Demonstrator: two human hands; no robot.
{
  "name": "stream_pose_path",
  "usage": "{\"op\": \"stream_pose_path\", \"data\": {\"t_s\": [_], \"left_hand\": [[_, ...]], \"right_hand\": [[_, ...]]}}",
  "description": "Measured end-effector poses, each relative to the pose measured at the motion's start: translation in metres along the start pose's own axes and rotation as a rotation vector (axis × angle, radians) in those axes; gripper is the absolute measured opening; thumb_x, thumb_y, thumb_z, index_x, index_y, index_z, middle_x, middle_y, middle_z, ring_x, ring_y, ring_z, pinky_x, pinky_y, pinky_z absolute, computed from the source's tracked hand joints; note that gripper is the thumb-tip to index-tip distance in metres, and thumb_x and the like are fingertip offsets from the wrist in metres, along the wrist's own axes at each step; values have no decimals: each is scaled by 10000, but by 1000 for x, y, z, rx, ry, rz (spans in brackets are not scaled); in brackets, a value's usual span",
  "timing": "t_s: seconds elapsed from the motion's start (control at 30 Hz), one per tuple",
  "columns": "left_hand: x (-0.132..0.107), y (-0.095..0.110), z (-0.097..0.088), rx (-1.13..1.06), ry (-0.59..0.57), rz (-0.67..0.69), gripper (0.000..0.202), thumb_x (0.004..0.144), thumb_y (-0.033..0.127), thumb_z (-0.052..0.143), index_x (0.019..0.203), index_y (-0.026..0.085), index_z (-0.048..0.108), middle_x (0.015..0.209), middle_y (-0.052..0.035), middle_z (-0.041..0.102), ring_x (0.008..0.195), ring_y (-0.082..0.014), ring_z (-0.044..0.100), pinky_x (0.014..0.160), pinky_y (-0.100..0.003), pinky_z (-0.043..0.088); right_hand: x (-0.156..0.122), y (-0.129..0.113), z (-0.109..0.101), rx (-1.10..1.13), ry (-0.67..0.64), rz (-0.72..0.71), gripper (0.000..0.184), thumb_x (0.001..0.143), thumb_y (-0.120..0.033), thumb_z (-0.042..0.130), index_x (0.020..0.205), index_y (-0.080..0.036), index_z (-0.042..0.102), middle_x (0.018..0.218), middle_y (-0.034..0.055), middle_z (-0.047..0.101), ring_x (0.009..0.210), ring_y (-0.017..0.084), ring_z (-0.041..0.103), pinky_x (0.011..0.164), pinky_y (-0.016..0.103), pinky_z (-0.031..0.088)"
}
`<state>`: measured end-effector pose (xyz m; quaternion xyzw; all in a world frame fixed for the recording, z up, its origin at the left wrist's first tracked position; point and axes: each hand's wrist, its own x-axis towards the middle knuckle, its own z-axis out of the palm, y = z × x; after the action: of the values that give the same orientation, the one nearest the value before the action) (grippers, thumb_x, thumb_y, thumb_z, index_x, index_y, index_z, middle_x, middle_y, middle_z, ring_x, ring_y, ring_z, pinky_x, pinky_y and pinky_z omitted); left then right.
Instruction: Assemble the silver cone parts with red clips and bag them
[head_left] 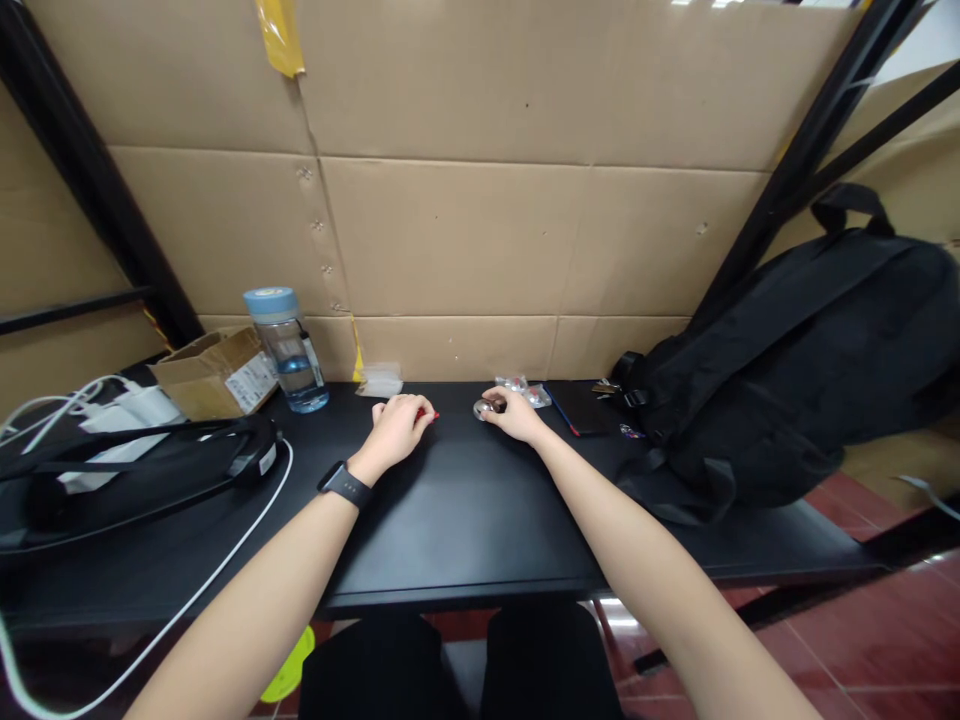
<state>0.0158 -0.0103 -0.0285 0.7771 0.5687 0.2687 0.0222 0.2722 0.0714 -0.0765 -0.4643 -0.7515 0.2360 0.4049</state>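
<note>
My left hand (pixel 396 430), with a dark watch (pixel 345 484) on its wrist, rests over the black tabletop with its fingers closed round a small red object (pixel 427 414). Most of that object is hidden by the fingers. To the right, my right hand (pixel 514 414) grips a small round, shiny silver-and-brown object (pixel 484 409) at the tabletop; its exact kind is too small to tell. Small clear plastic packets (pixel 535 395) with bits of red in them lie just behind my right hand. A clear plastic bag (pixel 380 380) is behind my left hand.
A blue-lidded water bottle (pixel 289 355), an open carton (pixel 217 372), white chargers (pixel 142 408) and a black case (pixel 247 450) stand left. A white cable (pixel 259 515) crosses there. To the right are a dark flat tablet-like thing (pixel 577 408), keys (pixel 604 387) and a black backpack (pixel 802 350).
</note>
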Motion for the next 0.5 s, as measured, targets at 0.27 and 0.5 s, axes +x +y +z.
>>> {"op": "stream_pose_path", "data": {"t_s": [0.27, 0.5], "left_hand": [[0, 15, -9, -297, 107, -34, 78, 865, 343, 675, 882, 267, 679, 869, 39, 790, 894, -203, 726, 951, -382, 391], [-1, 17, -5, -438, 209, 1, 205, 845, 319, 684, 1019, 274, 586, 903, 27, 780, 976, -213, 739, 931, -368, 455]], "right_hand": [[-4, -20, -2, 117, 47, -71, 284, 720, -200, 728, 996, -179, 665, 996, 71, 732, 879, 199, 673, 835, 353, 522], [-21, -68, 12, 425, -15, -162, 312, 778, -244, 712, 1078, -226, 628, 1208, 78, 693, 1152, 235, 654, 855, 334, 513]]}}
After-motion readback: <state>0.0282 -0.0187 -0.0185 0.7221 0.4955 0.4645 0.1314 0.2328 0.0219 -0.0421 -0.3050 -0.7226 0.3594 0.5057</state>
